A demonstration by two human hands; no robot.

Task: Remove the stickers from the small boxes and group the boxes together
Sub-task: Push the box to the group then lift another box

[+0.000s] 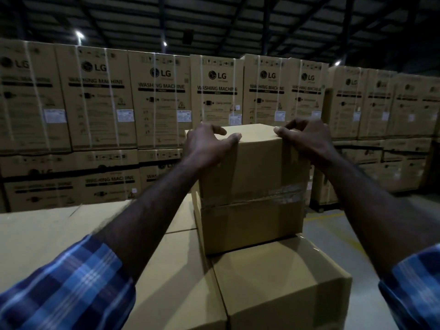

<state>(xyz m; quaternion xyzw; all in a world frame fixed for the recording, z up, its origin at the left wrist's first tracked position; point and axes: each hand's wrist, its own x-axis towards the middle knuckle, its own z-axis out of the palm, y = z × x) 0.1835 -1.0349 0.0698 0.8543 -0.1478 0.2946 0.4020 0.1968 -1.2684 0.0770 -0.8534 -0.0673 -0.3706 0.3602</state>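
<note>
1. Left hand curls over the top box's near-left top edge; right hand hooks the top-right corner, fingers bent on it.
2. That box sits on a second box, stacked on bigger cartons.
3. Looks like stiff cardboard, probably lightish. Tape strip looks scuffed, so gripping opposite corners seems safest.
</note>
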